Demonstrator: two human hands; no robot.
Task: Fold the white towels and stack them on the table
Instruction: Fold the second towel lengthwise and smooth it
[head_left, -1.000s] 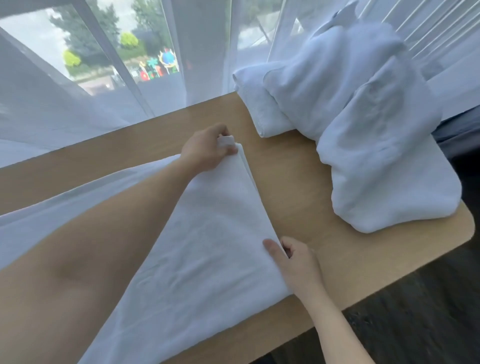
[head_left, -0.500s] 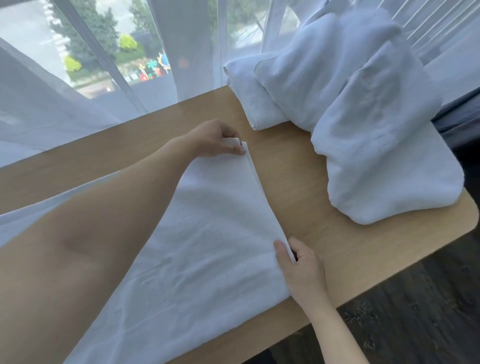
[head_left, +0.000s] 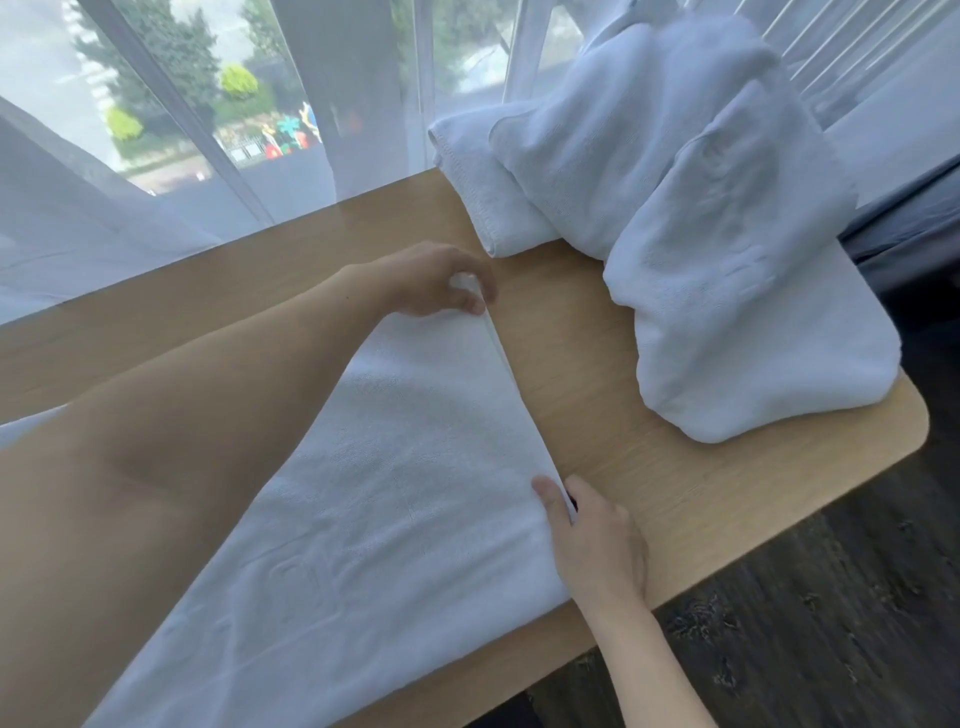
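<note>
A white towel (head_left: 374, 499) lies spread flat on the wooden tabletop (head_left: 649, 467); the left hand (head_left: 436, 280) pinches its far right corner with curled fingers; the right hand (head_left: 597, 551) pinches the near right corner, thumb on top; a heap of white towels (head_left: 701, 234) sits apart at the tabletop's far right.

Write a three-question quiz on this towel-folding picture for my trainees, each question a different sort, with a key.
1. True or false: the left hand pinches the far corner of the spread towel.
2. The right hand grips: A) the near corner of that towel's edge, B) the towel heap, C) the curtain.
3. Where on the table does the heap lie?

Key: 1 true; 2 A; 3 at its far right, apart from the spread towel.
</note>
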